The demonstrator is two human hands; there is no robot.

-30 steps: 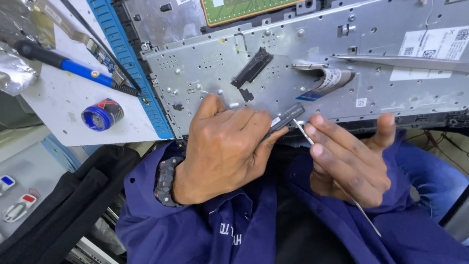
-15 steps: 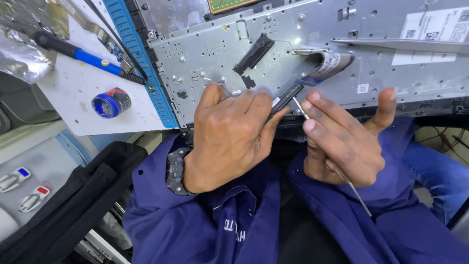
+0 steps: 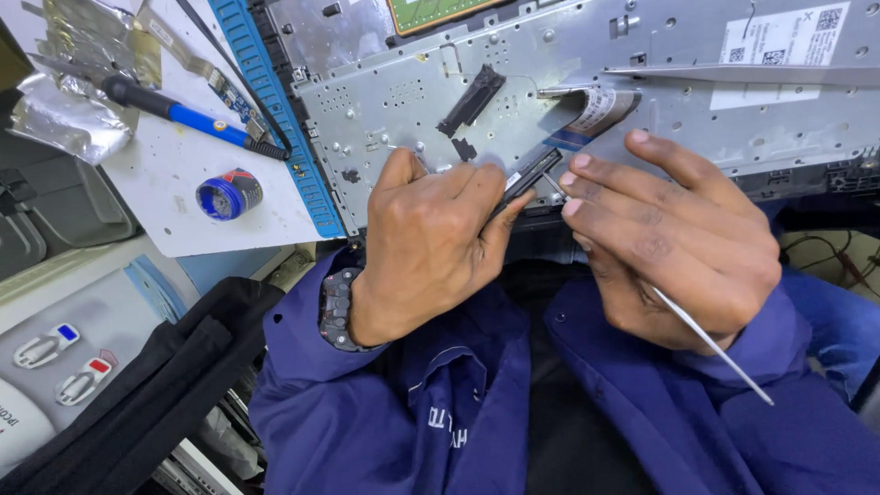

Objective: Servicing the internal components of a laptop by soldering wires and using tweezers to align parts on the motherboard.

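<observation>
Now | left hand (image 3: 431,243) pinches one black strip (image 3: 524,181) | right hand (image 3: 674,243) grips one tweezers (image 3: 710,344)

- Your right hand (image 3: 674,247) now lies palm-down with its fingers stretched toward the black strip (image 3: 524,180), no longer curled.
- Your left hand (image 3: 431,243) sits slightly higher against the metal chassis (image 3: 697,119).

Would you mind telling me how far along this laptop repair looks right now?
Done: the metal chassis lies opened and bare. In hand: the left hand pinches a small black connector strip while the right hand holds a thin metal tool. Left: the ribbon cable lies loose.
</observation>
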